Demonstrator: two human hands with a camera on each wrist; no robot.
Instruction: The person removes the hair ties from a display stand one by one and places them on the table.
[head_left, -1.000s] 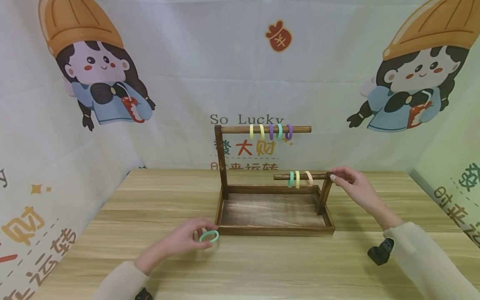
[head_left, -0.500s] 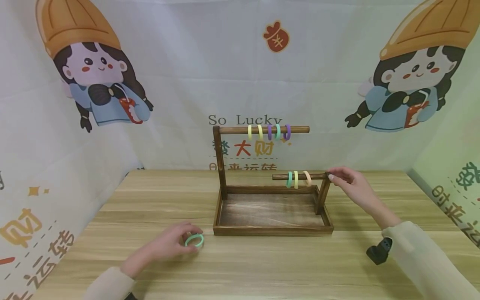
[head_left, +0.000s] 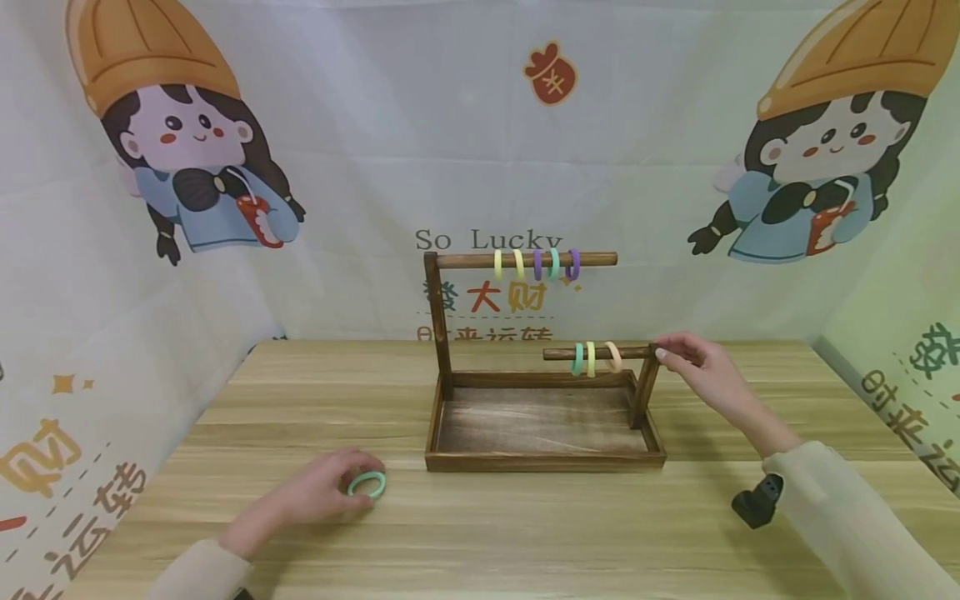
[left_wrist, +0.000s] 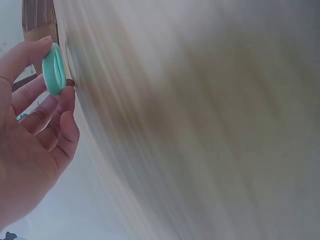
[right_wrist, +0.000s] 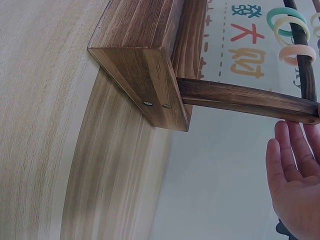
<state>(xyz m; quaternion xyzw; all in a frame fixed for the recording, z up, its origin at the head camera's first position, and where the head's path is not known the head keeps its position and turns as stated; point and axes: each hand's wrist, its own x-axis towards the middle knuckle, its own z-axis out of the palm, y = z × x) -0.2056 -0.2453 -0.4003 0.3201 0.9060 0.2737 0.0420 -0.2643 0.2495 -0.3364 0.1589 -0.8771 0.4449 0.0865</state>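
Note:
My left hand [head_left: 318, 487] pinches a mint-green ring [left_wrist: 48, 75] between thumb and fingertips, low over the table and left of a dark wooden rack [head_left: 545, 462]. The left wrist view shows this ring nearly edge-on. My right hand [head_left: 705, 367] holds the top of the rack's short right post [head_left: 644, 392] at thumb and index finger. Its other fingers lie nearly straight beside the post in the right wrist view, where the thumb is out of frame. On the lower bar hang a green ring [head_left: 577, 359], a yellow ring [head_left: 591, 360] and a peach ring [right_wrist: 297, 51].
Several yellow, purple and green rings hang on the rack's upper bar [head_left: 600, 259], which a tall left post [head_left: 440, 325] carries. The rack's base is a shallow tray on a wood-grain table [head_left: 525, 533]. A printed cloth [head_left: 360, 125] encloses the back and sides.
My left hand has moved left, away from the rack's front left corner, with the green ring in its fingers. My right hand has stayed on the post.

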